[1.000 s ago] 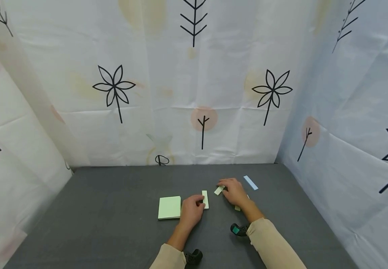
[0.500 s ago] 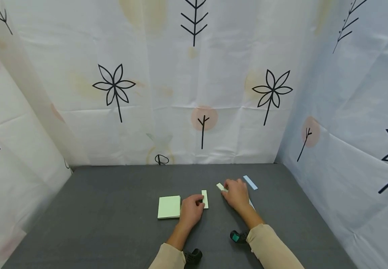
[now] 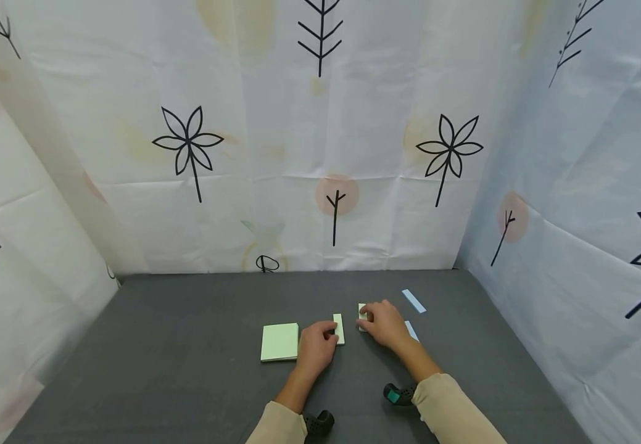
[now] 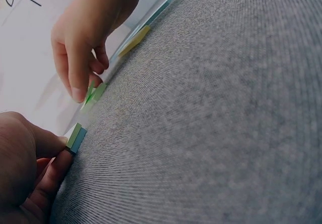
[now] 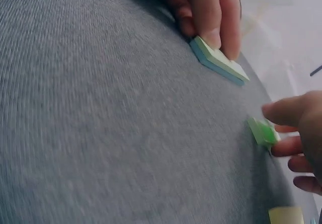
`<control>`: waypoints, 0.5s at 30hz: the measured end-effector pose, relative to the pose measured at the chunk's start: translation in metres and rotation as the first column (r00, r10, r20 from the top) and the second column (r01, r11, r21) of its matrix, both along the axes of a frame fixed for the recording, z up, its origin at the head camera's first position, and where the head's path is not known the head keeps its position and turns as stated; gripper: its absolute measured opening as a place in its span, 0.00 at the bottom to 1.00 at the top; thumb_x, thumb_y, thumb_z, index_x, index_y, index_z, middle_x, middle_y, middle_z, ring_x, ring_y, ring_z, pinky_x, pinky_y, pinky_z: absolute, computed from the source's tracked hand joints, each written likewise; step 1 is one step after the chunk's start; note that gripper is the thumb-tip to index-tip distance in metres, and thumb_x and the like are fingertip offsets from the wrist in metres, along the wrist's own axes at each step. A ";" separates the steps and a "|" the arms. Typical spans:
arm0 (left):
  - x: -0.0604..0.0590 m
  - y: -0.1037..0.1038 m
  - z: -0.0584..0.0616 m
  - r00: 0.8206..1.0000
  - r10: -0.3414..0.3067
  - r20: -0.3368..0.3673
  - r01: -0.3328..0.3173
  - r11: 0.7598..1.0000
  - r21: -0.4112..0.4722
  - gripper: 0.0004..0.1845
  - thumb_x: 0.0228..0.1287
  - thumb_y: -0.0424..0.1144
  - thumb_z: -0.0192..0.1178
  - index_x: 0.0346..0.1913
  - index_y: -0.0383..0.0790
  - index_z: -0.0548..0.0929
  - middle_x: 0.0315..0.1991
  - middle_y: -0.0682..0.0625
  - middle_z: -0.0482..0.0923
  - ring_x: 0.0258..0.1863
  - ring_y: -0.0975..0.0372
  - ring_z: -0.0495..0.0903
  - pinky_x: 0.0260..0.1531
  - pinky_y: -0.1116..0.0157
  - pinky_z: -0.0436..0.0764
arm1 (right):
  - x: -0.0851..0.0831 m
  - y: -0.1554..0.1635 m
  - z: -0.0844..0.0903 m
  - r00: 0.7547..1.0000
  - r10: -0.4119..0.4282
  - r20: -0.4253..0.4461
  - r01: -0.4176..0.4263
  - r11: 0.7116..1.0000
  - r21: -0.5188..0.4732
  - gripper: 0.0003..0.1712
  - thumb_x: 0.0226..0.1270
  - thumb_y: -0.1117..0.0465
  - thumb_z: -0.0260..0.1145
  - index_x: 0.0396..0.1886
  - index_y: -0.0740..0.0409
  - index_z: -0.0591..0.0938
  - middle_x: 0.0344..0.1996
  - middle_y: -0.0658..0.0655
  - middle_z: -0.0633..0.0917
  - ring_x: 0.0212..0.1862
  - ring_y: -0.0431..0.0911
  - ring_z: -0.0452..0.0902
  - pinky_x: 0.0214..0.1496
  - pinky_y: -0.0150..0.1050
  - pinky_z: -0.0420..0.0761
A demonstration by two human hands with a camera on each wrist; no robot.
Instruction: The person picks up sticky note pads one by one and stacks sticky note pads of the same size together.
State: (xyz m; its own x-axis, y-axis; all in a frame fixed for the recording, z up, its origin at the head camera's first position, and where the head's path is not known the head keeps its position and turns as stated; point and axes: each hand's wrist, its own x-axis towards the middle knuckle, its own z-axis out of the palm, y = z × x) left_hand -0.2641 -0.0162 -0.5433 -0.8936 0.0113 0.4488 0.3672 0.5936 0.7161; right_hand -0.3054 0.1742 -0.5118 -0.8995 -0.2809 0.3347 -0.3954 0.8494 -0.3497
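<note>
Two hands at work on paper strips on a grey mat.
Low in the frame, left to right: a green pad (image 3: pixel 280 341); the left hand (image 3: pixel 316 346), by which a narrow pad (image 3: pixel 339 328) is pinched; the right hand (image 3: pixel 385 323), by which a small green strip (image 3: pixel 361 310) is pinched; two blue strips (image 3: pixel 413 301) at its right.

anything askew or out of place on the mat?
Nothing damaged or spilled. The blue strip lies slanted at the far right, apart from the others. Left hand holds a narrow green pad beside the square green pad; right hand pinches a small green piece.
</note>
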 end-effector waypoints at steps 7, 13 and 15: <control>0.003 0.000 0.001 0.998 -0.004 -0.063 0.005 1.000 0.015 0.11 0.50 0.25 0.67 0.39 0.32 0.87 0.29 0.47 0.83 0.25 0.65 0.77 0.26 0.63 0.77 | 0.000 0.012 -0.003 0.989 0.143 -0.047 -0.141 0.989 0.044 0.18 0.52 0.56 0.77 0.41 0.57 0.86 0.42 0.57 0.83 0.47 0.55 0.76 0.51 0.55 0.72; 0.000 0.001 0.000 0.999 0.010 0.039 -0.010 1.000 0.002 0.11 0.52 0.26 0.68 0.41 0.34 0.88 0.32 0.47 0.84 0.28 0.62 0.79 0.30 0.61 0.78 | -0.001 0.021 -0.007 0.977 0.212 -0.011 -0.211 0.977 0.033 0.21 0.56 0.55 0.75 0.48 0.60 0.85 0.52 0.59 0.82 0.57 0.57 0.74 0.58 0.60 0.67; -0.001 0.001 0.000 0.999 0.010 0.052 -0.010 1.000 -0.004 0.11 0.52 0.27 0.68 0.41 0.35 0.88 0.32 0.48 0.84 0.28 0.62 0.79 0.30 0.62 0.78 | -0.001 0.022 -0.008 0.970 0.238 -0.042 -0.237 0.971 0.035 0.19 0.56 0.56 0.75 0.46 0.60 0.86 0.51 0.59 0.83 0.56 0.56 0.75 0.58 0.59 0.68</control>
